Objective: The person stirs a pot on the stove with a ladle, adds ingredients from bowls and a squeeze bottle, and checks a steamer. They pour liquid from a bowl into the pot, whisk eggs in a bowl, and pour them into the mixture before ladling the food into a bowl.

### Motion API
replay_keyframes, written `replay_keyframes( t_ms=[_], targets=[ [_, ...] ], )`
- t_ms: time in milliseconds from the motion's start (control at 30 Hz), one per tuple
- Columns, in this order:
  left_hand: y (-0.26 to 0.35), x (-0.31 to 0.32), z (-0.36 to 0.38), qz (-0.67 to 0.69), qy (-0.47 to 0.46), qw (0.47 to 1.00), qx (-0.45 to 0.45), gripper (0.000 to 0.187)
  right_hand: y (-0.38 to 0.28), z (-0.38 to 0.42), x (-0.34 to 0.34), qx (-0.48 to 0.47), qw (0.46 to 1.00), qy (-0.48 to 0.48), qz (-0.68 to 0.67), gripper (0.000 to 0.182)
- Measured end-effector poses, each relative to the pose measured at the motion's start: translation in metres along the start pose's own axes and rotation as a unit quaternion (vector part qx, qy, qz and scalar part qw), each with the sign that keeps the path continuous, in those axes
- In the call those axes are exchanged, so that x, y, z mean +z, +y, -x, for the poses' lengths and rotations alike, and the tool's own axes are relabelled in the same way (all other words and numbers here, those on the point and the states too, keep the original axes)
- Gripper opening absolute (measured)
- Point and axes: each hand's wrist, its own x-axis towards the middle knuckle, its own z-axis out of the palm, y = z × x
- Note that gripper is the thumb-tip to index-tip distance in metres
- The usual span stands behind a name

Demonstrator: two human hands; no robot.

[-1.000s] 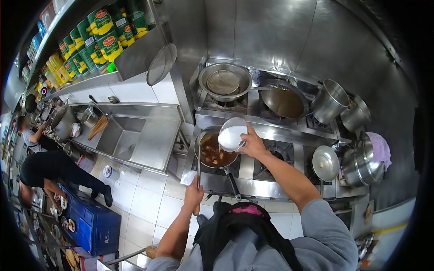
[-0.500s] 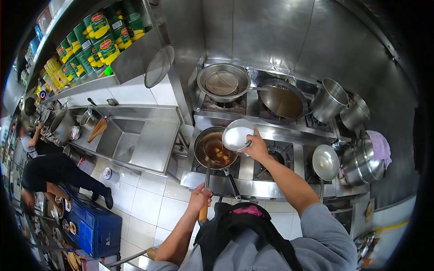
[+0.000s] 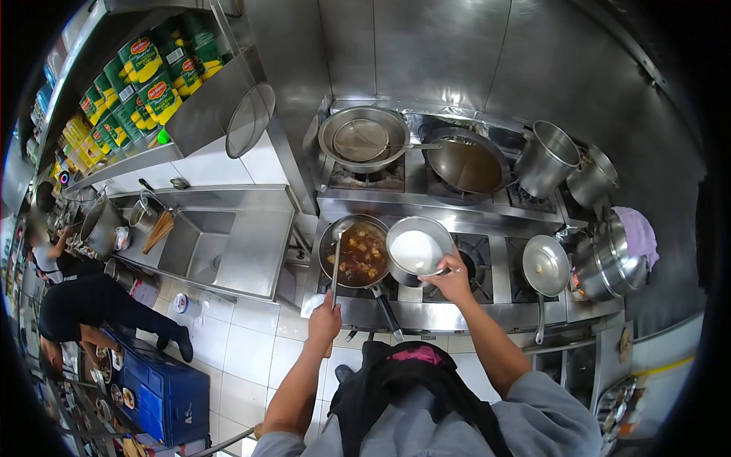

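- At far left we see a co-worker (image 3: 106, 305) bent over beside a blue bin (image 3: 171, 400).
- Further right, we have a sink (image 3: 199, 247) with a bundle of sticks (image 3: 158, 231) at its left.
- Our left hand (image 3: 324, 321) has its fingers closed around the long handle of a ladle (image 3: 336, 270), whose head reaches the far left part of the pan.
- The pan (image 3: 325, 250) sits on a near burner, holding brown sauce with chunks (image 3: 363, 251); its black handle (image 3: 388, 314) points toward us.
- On the far burners we see a wide basin (image 3: 327, 139) bearing a strainer (image 3: 360, 141), then a wok (image 3: 468, 166) to its right.
- Our right hand (image 3: 454, 280) grasps a metal bowl (image 3: 426, 226) at its near right edge, fingers bent over it. The bowl, with white contents (image 3: 416, 250), is just right of the pan.
- At right, we have a small pan (image 3: 545, 263), then stacked pots (image 3: 598, 266) with a purple cloth (image 3: 638, 232).
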Motion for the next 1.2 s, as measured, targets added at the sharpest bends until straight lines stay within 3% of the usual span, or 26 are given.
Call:
replay_keyframes(
  t_ms=[133, 367, 633, 733, 800, 900, 1033, 1200],
  targets=[
    [0.008, 0.008, -0.002, -0.015, -0.019, 0.999, 0.025, 0.053, 0.013, 0.032, -0.025, 0.019, 0.998, -0.014, -0.05, 0.056],
    [0.024, -0.027, 0.044, -0.186, -0.094, 0.975, 0.081, 0.055, 0.016, 0.082, -0.063, 0.07, 0.997, 0.016, 0.01, 0.056],
    [-0.03, -0.071, 0.081, -0.205, -0.072, 0.975, 0.053, 0.058, 0.007, 0.124, -0.087, 0.107, 0.993, 0.056, -0.01, 0.053],
    [-0.049, -0.099, 0.081, -0.208, -0.066, 0.974, 0.057, 0.057, -0.011, 0.128, -0.092, 0.073, 0.993, 0.052, 0.071, 0.052],
    [-0.047, -0.131, 0.084, -0.128, -0.056, 0.989, 0.052, 0.055, -0.012, 0.134, -0.092, 0.107, 0.991, 0.075, -0.004, 0.05],
    [-0.015, -0.181, 0.087, -0.126, -0.132, 0.983, 0.009, 0.053, -0.025, 0.132, -0.096, 0.087, 0.993, 0.058, 0.05, 0.05],
    [-0.014, -0.166, 0.091, -0.154, -0.133, 0.979, 0.028, 0.056, -0.02, 0.136, -0.095, 0.079, 0.993, 0.066, 0.063, 0.049],
    [-0.018, -0.131, 0.082, -0.155, -0.143, 0.977, -0.02, 0.054, -0.026, 0.134, -0.096, 0.066, 0.993, 0.065, 0.071, 0.05]
  ],
)
